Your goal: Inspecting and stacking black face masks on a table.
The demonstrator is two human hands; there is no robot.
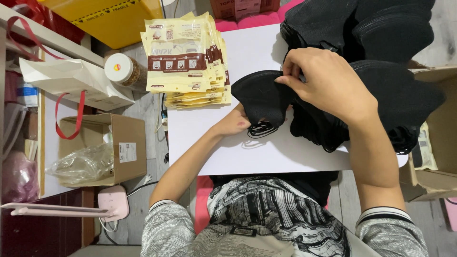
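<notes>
A black face mask (261, 96) is held over the white tabletop (247, 52), its black ear loops (261, 129) dangling beneath it. My left hand (234, 123) grips the mask's lower edge from underneath. My right hand (326, 81) pinches the mask's top right edge, just beside a large heap of black masks (381, 71) that covers the table's right side. A stack of yellow and brown pouches (183, 57) lies at the table's upper left.
Left of the table stand an open cardboard box (121, 147) with a clear plastic bag (83, 164), a white paper bag with red handles (71, 78), a white-lidded jar (121, 69) and a pink lamp base (114, 202). Another cardboard box (435, 157) sits at right.
</notes>
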